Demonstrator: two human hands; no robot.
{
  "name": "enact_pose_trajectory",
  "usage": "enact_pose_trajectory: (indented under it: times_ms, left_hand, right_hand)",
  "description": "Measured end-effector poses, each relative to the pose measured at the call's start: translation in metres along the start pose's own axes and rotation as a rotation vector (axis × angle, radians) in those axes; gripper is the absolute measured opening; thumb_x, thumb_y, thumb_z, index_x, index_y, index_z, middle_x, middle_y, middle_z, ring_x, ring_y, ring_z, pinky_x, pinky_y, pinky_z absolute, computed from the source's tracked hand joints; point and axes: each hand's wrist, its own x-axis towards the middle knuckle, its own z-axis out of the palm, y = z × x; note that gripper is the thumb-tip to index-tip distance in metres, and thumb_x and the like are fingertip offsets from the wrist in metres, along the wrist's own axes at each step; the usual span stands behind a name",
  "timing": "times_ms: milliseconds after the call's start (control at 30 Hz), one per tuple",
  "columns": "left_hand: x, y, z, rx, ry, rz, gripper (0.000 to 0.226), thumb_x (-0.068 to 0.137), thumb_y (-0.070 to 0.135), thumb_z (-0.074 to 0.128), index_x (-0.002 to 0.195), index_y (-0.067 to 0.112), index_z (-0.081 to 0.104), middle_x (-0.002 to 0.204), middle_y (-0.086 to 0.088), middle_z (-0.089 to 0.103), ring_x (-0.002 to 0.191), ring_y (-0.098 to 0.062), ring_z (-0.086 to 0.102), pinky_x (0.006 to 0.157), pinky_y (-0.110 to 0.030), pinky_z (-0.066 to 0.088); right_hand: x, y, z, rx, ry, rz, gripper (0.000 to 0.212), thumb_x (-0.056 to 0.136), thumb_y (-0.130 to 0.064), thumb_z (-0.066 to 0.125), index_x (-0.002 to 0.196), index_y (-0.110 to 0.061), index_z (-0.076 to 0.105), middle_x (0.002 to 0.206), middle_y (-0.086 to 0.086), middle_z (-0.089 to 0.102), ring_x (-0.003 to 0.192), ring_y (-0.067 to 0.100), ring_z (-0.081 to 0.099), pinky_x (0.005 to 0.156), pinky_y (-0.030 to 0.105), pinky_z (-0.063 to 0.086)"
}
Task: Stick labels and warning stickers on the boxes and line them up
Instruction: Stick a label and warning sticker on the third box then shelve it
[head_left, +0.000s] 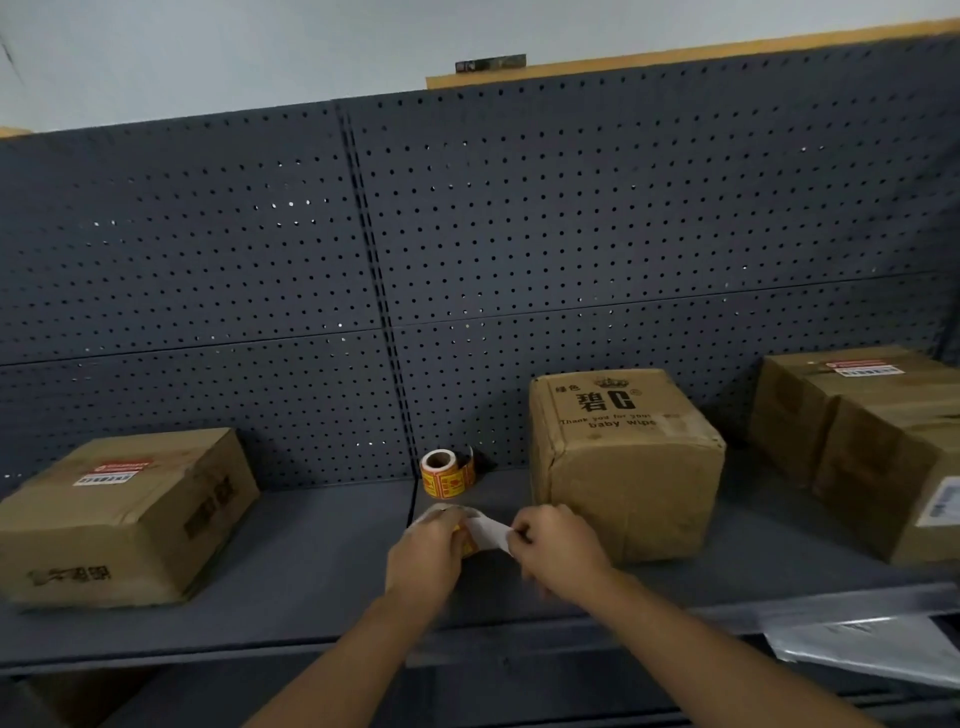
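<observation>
Sticker strip (485, 535), white backing with yellow showing, pinched between both hands

From my feed I see a dark grey metal shelf (311, 561) running left to right across the near view. Behind it stands a dark pegboard back panel (571, 218), split by 1 vertical slotted upright (371, 249) and 1 horizontal seam. Above the panel, at the far side, is a pale, plain wall (208, 47). A yellow wooden strip (675, 54) runs along the panel's top edge on the right. The light is dim and even, and small specks shine through some holes.
</observation>
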Motion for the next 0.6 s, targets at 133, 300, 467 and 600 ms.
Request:
enact_pose_trajectory:
  times_ms: [133,300,467,600]
  left_hand:
    - [0.006,-0.003,0.002,0.035,-0.023,-0.047,0.035,0.106,0.022,0.048,0.134,0.039,0.058,0.131,0.008,0.064,0.105,-0.022,0.067,0.08,-0.037,0.057]
    - [0.007,-0.008,0.0,0.082,-0.052,-0.019,0.039,0.104,0.02,0.049,0.137,0.039,0.055,0.126,0.004,0.067,0.104,-0.023,0.067,0.081,-0.037,0.057]
    - [0.007,-0.004,-0.005,0.162,-0.081,0.006,0.042,0.103,0.019,0.046,0.143,0.031,0.053,0.134,0.0,0.063,0.109,-0.029,0.065,0.08,-0.04,0.055]
    - [0.007,0.001,-0.008,0.175,-0.076,0.018,0.036,0.103,0.026,0.049,0.139,0.028,0.058,0.136,0.004,0.062,0.11,-0.027,0.066,0.081,-0.039,0.056]
  right_hand:
    - [-0.003,-0.003,-0.012,0.008,-0.037,-0.019,0.02,0.103,-0.026,0.056,0.089,-0.019,0.07,0.07,0.002,0.074,0.04,0.0,0.059,0.046,0.019,0.05]
    - [-0.009,-0.003,-0.024,-0.027,-0.107,-0.026,0.028,0.102,-0.024,0.057,0.075,-0.023,0.063,0.063,0.004,0.072,0.037,0.004,0.058,0.045,0.018,0.045]
    - [-0.013,-0.007,-0.042,0.031,-0.073,-0.01,0.025,0.1,-0.022,0.059,0.08,-0.012,0.071,0.06,0.007,0.072,0.037,0.005,0.056,0.041,0.018,0.044]
    - [-0.013,-0.016,-0.054,0.18,-0.016,-0.022,0.022,0.1,-0.02,0.061,0.082,-0.013,0.07,0.058,0.006,0.072,0.036,0.008,0.055,0.041,0.02,0.045]
